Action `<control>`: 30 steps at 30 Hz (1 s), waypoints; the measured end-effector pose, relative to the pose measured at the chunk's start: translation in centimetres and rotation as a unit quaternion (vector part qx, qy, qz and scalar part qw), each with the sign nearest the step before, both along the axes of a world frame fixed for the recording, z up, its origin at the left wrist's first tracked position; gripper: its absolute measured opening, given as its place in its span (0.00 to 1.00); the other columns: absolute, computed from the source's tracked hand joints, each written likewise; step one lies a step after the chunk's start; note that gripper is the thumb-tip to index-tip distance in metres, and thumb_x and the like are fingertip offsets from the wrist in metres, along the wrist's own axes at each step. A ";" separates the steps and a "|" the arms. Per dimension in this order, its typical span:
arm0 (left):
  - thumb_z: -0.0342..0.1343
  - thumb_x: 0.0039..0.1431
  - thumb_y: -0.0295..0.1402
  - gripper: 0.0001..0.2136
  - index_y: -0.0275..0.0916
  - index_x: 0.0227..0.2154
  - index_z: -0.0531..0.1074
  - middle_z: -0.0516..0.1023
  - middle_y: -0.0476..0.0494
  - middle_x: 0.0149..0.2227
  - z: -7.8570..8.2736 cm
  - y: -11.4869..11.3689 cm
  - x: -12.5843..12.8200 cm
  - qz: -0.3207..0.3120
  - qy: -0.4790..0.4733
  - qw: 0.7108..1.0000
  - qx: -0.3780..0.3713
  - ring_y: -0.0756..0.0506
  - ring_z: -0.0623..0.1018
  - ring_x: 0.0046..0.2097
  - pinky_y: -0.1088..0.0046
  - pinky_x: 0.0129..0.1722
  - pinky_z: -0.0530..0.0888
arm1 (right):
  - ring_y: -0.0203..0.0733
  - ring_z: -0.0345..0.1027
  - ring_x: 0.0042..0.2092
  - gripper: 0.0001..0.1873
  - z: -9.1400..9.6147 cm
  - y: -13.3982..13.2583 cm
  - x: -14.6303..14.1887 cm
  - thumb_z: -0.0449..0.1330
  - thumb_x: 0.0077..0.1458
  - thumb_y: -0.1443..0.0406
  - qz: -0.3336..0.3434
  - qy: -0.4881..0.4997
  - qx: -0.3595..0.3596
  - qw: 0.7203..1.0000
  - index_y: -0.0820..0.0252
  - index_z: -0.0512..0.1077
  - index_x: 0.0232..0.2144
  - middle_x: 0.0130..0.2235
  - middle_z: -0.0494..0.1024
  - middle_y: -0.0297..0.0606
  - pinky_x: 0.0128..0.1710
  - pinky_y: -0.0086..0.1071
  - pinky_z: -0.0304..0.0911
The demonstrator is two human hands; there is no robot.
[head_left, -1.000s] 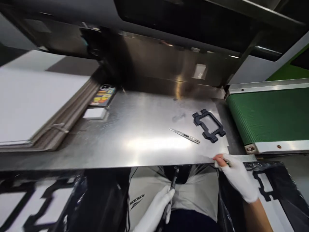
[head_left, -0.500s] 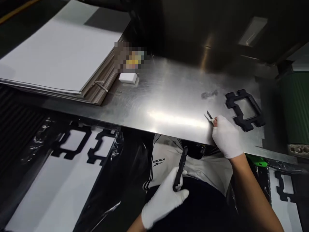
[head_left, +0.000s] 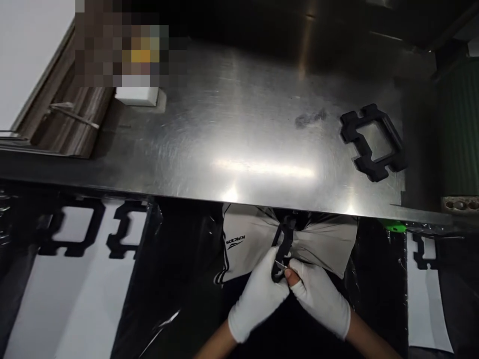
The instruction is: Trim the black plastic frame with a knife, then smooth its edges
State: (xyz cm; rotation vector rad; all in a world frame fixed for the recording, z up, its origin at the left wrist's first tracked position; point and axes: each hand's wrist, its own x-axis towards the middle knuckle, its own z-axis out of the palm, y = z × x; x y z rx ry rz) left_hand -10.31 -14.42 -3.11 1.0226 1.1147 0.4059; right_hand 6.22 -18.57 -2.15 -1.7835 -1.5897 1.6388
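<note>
Two gloved hands meet below the steel table (head_left: 232, 164) edge, over the lap. Left hand (head_left: 258, 299) grips a black frame part (head_left: 283, 239) upright; right hand (head_left: 320, 299) pinches a small blade (head_left: 280, 265) w/ tip touching the part's lower end. Another black frame (head_left: 372, 142) lies on the table, well apart. Risk, imo: blade slips off the edge twd left fingers, since both hands work unsupported in mid-air & very close

Right hand (head_left: 321, 301): off the table (head_left: 209, 149), now below its near edge, meeting the left hand (head_left: 258, 299). Small blade (head_left: 280, 265): lifted from table, now at the black frame piece (head_left: 283, 244) in the left grip.
</note>
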 end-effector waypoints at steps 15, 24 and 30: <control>0.54 0.58 0.30 0.07 0.40 0.40 0.73 0.77 0.48 0.35 -0.3 -0.6 0.9 0.001 0.053 0.998 0.021 0.44 0.76 0.37 0.66 0.41 0.76 | 0.44 0.79 0.35 0.20 -1.2 -1.2 0.0 0.48 0.78 0.55 -0.047 -0.036 0.049 0.997 0.53 0.79 0.50 0.37 0.84 0.38 0.37 0.34 0.71; 0.53 0.55 0.29 0.09 0.39 0.40 0.72 0.78 0.45 0.37 -0.8 -0.5 1.1 -0.032 0.081 0.996 0.023 0.42 0.78 0.40 0.63 0.44 0.76 | 0.46 0.80 0.37 0.21 -1.8 -1.4 0.4 0.47 0.77 0.55 -0.037 -0.017 0.013 0.999 0.54 0.78 0.49 0.39 0.85 0.39 0.38 0.35 0.69; 0.55 0.56 0.30 0.09 0.40 0.40 0.73 0.78 0.46 0.36 -1.0 -0.7 1.3 -0.021 0.079 0.997 0.005 0.43 0.77 0.39 0.66 0.42 0.75 | 0.46 0.80 0.39 0.24 -1.4 -1.6 -0.2 0.45 0.77 0.50 -0.091 -0.001 -0.033 0.995 0.53 0.77 0.47 0.40 0.85 0.39 0.40 0.36 0.69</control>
